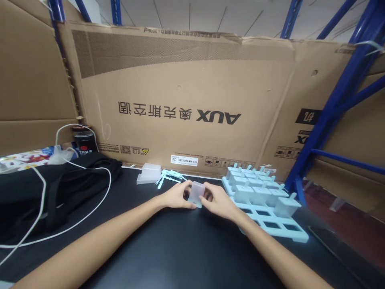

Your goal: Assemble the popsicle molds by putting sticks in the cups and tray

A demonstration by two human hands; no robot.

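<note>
Between my two hands, above the black table, is a translucent popsicle mold [197,191] with a light blue part at its lower end. My left hand [177,195] closes on its left side, thumb low near the blue part. On the other side my right hand [219,200] grips it with thumb and fingers. A light blue rack [278,231] to the right holds several filled-in slots of popsicle molds [261,196] with upright stick handles; its front slots are bare. Behind my left hand lie several loose light blue sticks [171,176] beside translucent mold cups [149,174].
A large cardboard panel [186,80] stands along the back of the black table [180,249]. At left are a black bag [87,188], a white cable [99,164] and a dark-labelled jar [84,138]. A blue metal post [333,108] rises at right, near a dark flat object [339,249].
</note>
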